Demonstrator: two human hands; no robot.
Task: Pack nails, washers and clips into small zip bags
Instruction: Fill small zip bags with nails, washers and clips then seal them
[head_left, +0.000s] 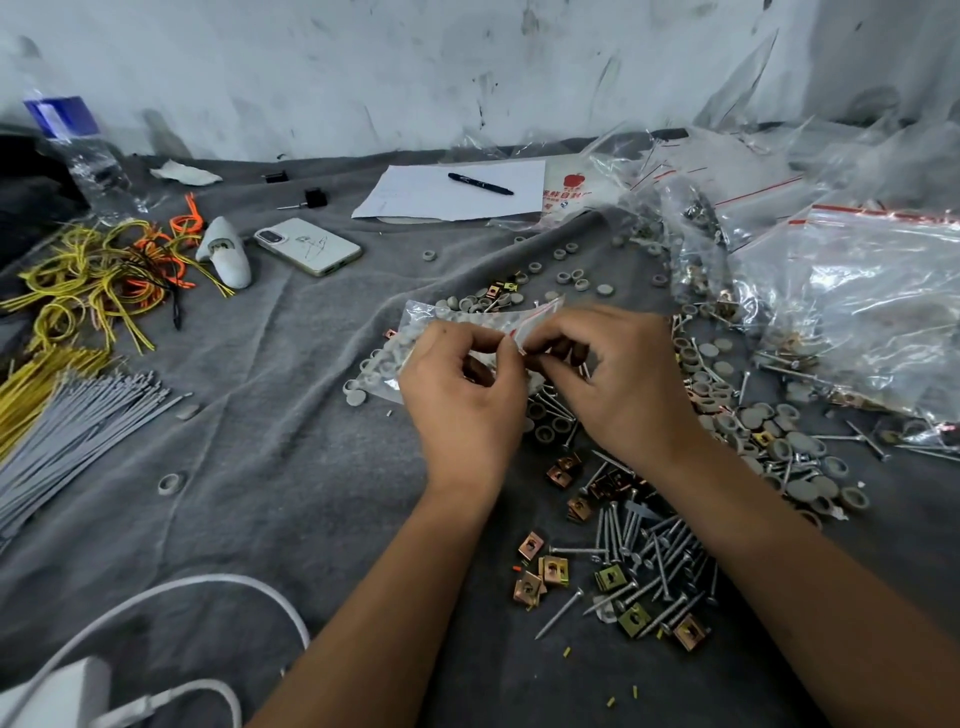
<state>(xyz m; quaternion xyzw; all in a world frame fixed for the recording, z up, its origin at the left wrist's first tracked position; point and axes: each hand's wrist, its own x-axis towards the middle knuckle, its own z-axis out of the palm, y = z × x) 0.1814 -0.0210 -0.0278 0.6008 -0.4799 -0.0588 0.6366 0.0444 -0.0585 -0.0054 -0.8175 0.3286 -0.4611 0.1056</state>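
Your left hand (462, 384) and right hand (618, 374) meet over the middle of the grey cloth (291, 467). Both pinch the mouth of one small zip bag (467, 325), held just above the cloth. The bag's long axis runs left to right. Its filled end, holding grey washers (384, 356), lies to the left, beyond your left hand. Its red-striped zip edge points right, toward your right hand.

Grip state: the left thumb and fingers are curled on the bag's near side. The right fingertips pinch the zip strip where the hands meet. Whether the zip is parted or pressed shut cannot be determined; the fingers cover it.

Loose stock lies nearer the right hand: nails (649, 551) and brass clips (550, 569) directly below the wrists, more washers to the right.

Judgement: any run along the seal travels along the bag's long axis, so keep the left hand anchoring the filled end.
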